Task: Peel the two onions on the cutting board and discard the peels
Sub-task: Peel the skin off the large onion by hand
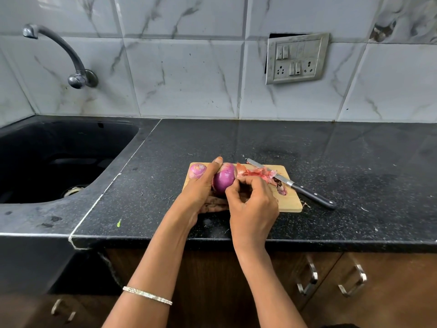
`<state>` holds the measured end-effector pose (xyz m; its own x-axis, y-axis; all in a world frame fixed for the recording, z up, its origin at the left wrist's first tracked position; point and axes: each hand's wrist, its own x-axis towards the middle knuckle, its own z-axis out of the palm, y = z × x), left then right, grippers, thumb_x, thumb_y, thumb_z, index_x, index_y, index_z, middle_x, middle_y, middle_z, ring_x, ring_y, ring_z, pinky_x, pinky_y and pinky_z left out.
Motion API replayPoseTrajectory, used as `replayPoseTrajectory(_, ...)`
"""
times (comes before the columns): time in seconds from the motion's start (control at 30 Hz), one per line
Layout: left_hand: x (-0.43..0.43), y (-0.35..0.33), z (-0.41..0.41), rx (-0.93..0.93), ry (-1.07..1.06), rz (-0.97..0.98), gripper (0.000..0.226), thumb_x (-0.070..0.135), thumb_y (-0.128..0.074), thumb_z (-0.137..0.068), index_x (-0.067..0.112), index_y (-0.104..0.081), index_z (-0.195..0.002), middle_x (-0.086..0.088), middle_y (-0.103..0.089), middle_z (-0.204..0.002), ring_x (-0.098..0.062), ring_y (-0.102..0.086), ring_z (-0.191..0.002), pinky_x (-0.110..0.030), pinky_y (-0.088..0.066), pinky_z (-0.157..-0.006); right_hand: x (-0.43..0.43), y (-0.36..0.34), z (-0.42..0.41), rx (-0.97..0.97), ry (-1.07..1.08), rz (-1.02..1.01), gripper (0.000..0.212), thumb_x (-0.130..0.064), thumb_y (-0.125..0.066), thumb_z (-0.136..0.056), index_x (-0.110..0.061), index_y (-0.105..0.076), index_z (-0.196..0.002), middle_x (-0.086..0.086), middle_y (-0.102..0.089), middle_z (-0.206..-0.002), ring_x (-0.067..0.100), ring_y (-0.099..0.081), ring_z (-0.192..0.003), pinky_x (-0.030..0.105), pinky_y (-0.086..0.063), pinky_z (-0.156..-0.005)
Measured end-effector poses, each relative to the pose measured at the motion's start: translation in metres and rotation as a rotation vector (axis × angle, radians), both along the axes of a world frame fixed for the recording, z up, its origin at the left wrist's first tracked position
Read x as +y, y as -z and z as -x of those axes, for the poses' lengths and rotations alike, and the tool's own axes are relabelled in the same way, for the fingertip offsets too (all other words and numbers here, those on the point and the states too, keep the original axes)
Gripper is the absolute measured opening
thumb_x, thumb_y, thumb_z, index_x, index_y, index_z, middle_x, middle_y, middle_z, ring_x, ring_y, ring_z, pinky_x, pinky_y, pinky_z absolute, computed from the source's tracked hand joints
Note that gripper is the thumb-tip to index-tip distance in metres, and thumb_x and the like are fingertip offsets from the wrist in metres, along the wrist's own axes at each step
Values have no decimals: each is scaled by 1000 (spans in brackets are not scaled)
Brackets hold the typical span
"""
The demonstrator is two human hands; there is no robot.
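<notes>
A small wooden cutting board (pixel 293 204) lies on the black counter. My left hand (pixel 201 185) grips a purple onion (pixel 223 177) just above the board, thumb over its top. My right hand (pixel 250 200) pinches at the onion's right side, where a strip of reddish skin (pixel 241 170) stands out from it. A second onion (pixel 197 170), still in its skin, sits at the board's far left corner behind my left hand. Loose peels (pixel 262 174) lie on the board to the right.
A black-handled knife (pixel 295 184) lies diagonally across the board's right side, its handle over the counter. A dark sink (pixel 47 162) with a wall tap (pixel 78 74) is at the left. A switch panel (pixel 295 59) hangs on the tiled wall.
</notes>
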<state>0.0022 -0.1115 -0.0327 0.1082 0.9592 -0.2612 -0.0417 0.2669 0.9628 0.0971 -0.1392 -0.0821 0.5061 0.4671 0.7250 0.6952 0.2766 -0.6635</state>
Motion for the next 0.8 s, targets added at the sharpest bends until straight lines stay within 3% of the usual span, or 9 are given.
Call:
replayPoseTrajectory(0.2, 5, 3, 3, 11, 38, 31, 60, 67, -58, -90, 10, -72, -103, -14, -78, -81, -23, -77, -72, -30, -64, -66, 2, 0, -5, 89, -106, 35, 6, -11, -73, -85, -9, -69, -89, -2, -69, -85, 14, -61, -78, 16, -39, -69)
replayPoseTrajectory(0.33, 6, 2, 5, -10, 63, 47, 59, 64, -60, -89, 8, -71, -103, -16, -78, -86, -25, -78, -77, -34, -64, -73, 3, 0, -9, 225, -185, 71, 9, -18, -67, -87, -10, -70, -91, -5, -70, -85, 14, -65, -79, 34, -54, -73)
replayPoseTrajectory(0.5, 9, 1, 11, -27, 136, 107, 70, 65, -60, -88, 0, -69, -112, -21, -77, -95, -28, -78, -84, -32, -63, -72, 5, -7, -13, 400, -265, 128, 5, -12, -68, -90, -11, -73, -91, -15, -69, -81, -4, -65, -79, 36, -57, -82)
replayPoseTrajectory(0.6, 9, 1, 13, -24, 153, 111, 74, 66, -60, -87, -3, -69, -113, -23, -77, -97, -26, -78, -77, -29, -63, -66, 9, -7, -16, 477, -292, 145, 7, -15, -67, -92, -15, -73, -89, -12, -70, -80, -2, -64, -77, 40, -56, -86)
replayPoseTrajectory(0.8, 7, -3, 18, -90, 193, 106, 64, 56, -61, -89, 1, -64, -121, -20, -75, -96, -24, -75, -68, -30, -62, -63, 17, -13, -24, 459, -314, 118, 7, -12, -67, -92, -13, -73, -88, -8, -72, -81, 4, -67, -77, 30, -57, -77)
